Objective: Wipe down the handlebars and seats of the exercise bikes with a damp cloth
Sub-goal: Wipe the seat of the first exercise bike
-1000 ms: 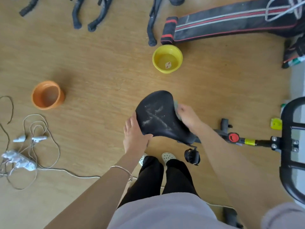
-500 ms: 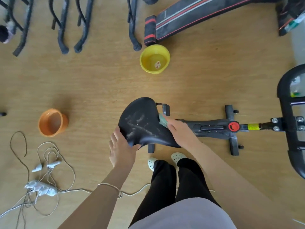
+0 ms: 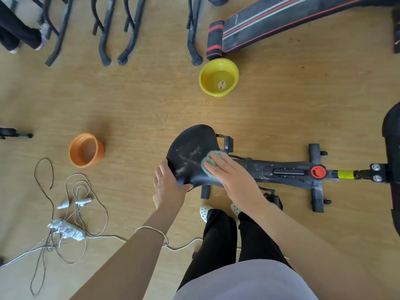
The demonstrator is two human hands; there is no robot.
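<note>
Over the wooden floor (image 3: 281, 109), the dusty wide end of the black padded bike seat (image 3: 194, 144) lies left of the green cloth (image 3: 208, 162) pressed under the flat right hand (image 3: 229, 174); the left hand (image 3: 168, 189) grips the seat's edge.

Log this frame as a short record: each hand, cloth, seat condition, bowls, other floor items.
left hand: grips seat's near-left edge
right hand: flat, presses cloth onto seat
cloth: green, on seat's right part, partly under the fingers
seat: black, whitish smears on top
yellow bowl: on floor beside bench
orange bowl: on floor, left of seat
power strip: on floor, far left
</note>
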